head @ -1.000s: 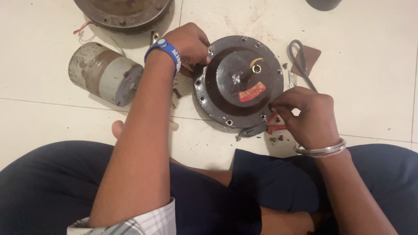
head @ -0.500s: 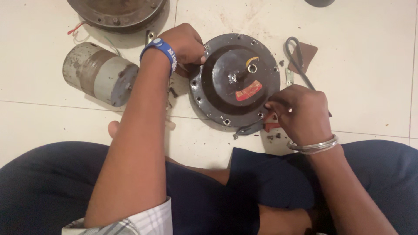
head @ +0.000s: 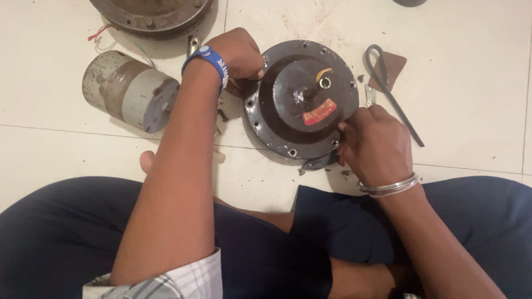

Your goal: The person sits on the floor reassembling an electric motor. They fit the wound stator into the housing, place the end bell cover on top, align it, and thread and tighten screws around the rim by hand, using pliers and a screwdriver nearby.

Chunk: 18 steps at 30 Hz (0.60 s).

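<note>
**Both hands on the round motor housing, rim holes showing empty**

I see the dark round motor housing (head: 302, 102) lying flat on the pale tiled floor (head: 471, 66), just beyond my knees and a little right of centre. It is a disc, so it has no long axis across the floor; its short shaft (head: 316, 88) points up toward me, and a red label sits just near of it on the domed face.

My left hand (head: 238, 54) is curled around the far-left edge of the housing, fingers closed on the rim, steadying it. My right hand (head: 374, 141) is pinched at the near-right edge; the fingertips are bunched together on something small there, but I cannot tell whether it is a screw, a tool tip or the rim itself.

As for progress, I judge the work to be partway: several holes round the rim look empty, and grit and flakes lie on the tiles near the disc. Whether any fasteners remain in place I cannot make out.

Further out, a grey cylindrical part (head: 130, 91) lies on its side to the left. A second rusty round casing (head: 149, 14) sits at the far edge. A thin black tool (head: 390, 91) lies to the right beside a small brown pad (head: 390, 66).
</note>
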Tool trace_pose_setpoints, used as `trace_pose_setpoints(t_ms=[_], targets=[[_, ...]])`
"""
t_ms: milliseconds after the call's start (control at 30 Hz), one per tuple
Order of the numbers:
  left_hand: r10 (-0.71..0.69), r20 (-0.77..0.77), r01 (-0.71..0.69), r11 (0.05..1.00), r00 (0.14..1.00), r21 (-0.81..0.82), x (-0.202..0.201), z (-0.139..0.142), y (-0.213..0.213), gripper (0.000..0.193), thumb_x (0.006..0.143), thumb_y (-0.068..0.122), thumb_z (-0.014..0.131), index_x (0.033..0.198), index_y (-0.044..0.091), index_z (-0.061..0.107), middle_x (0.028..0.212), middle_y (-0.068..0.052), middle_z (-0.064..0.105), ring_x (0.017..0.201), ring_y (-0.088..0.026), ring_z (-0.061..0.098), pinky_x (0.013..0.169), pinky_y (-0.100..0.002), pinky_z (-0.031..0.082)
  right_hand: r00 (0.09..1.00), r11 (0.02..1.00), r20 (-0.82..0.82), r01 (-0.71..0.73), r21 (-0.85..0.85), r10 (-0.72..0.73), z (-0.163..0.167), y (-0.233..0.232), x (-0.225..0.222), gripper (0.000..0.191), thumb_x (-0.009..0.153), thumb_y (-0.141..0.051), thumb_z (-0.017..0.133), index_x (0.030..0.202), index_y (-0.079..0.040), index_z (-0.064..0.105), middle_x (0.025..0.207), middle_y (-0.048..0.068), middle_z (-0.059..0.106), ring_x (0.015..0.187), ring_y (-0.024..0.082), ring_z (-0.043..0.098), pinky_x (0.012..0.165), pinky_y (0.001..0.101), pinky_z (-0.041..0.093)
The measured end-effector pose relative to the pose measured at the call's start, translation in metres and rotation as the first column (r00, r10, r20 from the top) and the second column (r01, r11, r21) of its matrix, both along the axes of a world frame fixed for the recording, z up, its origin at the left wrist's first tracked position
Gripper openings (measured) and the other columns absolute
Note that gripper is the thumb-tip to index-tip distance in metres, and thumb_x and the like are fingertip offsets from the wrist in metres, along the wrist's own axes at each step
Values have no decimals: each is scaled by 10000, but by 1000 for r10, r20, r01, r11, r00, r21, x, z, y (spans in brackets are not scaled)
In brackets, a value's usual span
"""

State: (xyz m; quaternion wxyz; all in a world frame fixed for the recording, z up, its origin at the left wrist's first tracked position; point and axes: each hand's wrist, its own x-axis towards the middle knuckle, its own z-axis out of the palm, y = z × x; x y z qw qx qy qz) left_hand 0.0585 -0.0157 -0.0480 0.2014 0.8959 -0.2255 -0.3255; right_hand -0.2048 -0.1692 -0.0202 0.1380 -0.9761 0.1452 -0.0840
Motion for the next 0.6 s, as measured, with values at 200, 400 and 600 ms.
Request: trace_pose_setpoints(t_ms=[200, 400, 600], targets=[[-19, 24, 19, 1000, 1000, 11, 1, -1, -2, 213, 743, 192, 756, 932, 110, 814, 948, -152, 766, 872, -316, 739, 844, -390, 555, 998, 994, -62, 6, -111, -13, -11, 1, 0, 235, 954, -205, 688, 859, -11, 595, 822, 201, 638, 725, 416, 638, 625, 521, 498], [-64, 67, 63, 998, 996, 19, 3, -3, -2, 208, 751, 196, 763, 927, 92, 804, 970, -167, 756, 881, -343, 726, 844, -408, 548, 999, 991, -32, -13, -131, 8, -18, -1, 1, 272, 1059, -211, 593, 869, -17, 597, 810, 196, 648, 690, 414, 639, 632, 521, 509], [-26, 25, 25, 1000, 999, 18, 5, -7, -3, 192, 755, 169, 731, 899, 58, 793, 924, -180, 766, 836, -325, 751, 815, -407, 569, 981, 984, -156, 92, -155, -117, -14, 1, 9, 460, 1078, -318, 528, 717, -58, 645, 671, 149, 667, 577, 407, 646, 569, 522, 508]])
